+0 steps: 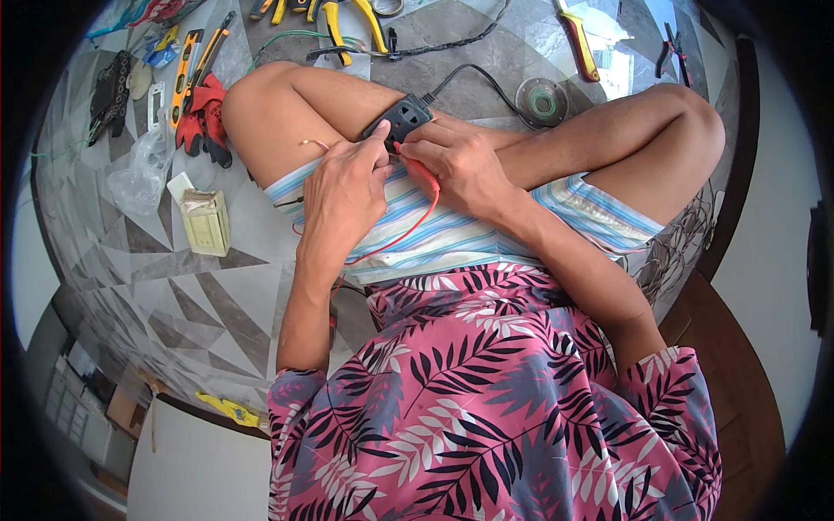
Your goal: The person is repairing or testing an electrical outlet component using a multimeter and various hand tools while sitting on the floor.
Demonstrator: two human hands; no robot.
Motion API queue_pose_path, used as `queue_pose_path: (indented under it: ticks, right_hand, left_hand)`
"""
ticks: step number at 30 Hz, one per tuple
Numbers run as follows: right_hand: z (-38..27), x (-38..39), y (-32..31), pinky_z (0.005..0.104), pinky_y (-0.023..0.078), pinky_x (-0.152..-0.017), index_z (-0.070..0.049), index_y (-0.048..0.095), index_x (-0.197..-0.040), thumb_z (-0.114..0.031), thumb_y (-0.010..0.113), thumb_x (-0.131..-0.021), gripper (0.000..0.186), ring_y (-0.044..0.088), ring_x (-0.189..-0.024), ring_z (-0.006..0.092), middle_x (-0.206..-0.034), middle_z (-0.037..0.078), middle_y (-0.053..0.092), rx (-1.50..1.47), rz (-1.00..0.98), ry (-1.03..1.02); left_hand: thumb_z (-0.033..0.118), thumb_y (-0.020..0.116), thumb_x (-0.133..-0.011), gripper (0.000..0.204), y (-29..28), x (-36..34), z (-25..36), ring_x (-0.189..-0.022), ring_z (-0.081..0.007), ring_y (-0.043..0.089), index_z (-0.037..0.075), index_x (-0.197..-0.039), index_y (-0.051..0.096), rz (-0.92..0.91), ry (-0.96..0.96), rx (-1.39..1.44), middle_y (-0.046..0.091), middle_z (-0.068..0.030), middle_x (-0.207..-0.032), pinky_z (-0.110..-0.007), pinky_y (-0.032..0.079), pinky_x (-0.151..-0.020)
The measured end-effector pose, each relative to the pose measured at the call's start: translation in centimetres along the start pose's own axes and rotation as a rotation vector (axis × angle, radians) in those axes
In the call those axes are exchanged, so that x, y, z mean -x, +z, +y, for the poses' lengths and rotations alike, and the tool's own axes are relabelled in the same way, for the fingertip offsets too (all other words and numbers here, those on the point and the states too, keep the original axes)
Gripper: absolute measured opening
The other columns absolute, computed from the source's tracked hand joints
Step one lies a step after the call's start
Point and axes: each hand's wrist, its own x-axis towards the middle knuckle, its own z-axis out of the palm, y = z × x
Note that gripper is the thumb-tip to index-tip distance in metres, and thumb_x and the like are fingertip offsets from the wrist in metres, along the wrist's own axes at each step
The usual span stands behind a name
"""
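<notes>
A black extension socket [405, 116] rests against my crossed legs, with its cord running off to the upper right. My left hand [346, 189] is closed at the socket's left end, a fingertip lying on its face. Pinched in my right hand [460, 170] is a red test probe [420, 174], its tip end at the socket's near part. From the probe a red lead [407, 233] loops down over the striped shorts. A thin bare-ended wire [314, 144] sticks out beside my left hand. The tip of the probe is hidden by my fingers.
Yellow-black pliers [334, 33] and a black cable [434, 49] lie beyond my legs. A grinding disc [542, 101] and a yellow-red knife [580, 45] are further right. Left are utility knives [185, 74], red gloves [204, 117], a plastic bag [142, 181] and a cream box [205, 222].
</notes>
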Motion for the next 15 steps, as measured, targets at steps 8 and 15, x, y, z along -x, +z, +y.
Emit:
queue_pose_path:
  ticks: [8, 15]
  right_hand:
    - [0.04, -0.19, -0.14, 0.0423, 0.053, -0.068, -0.003, 0.068, -0.089, -0.007, 0.072, -0.072, 0.018, 0.065, -0.083, 0.0309, -0.092, 0.009, 0.066, 0.025, -0.015, -0.011]
    - [-0.03, -0.19, -0.03, 0.0425, 0.054, -0.067, -0.003, 0.068, -0.089, -0.009, 0.072, -0.072, 0.018, 0.065, -0.083, 0.0297, -0.093, 0.009, 0.066, 0.045, -0.045, 0.006]
  left_hand:
    - [0.003, 0.069, -0.085, 0.053, -0.11, -0.18, 0.13, -0.085, -0.0279, 0.063, 0.009, -0.136, 0.063, 0.004, -0.003, 0.006, 0.065, -0.0051, -0.083, -0.044, 0.050, -0.078]
    - [0.003, 0.069, -0.085, 0.052, 0.02, -0.20, 0.00, -0.085, -0.0278, 0.063, 0.009, -0.136, 0.063, 0.007, 0.001, 0.001, 0.065, -0.0052, -0.083, -0.044, 0.050, -0.078]
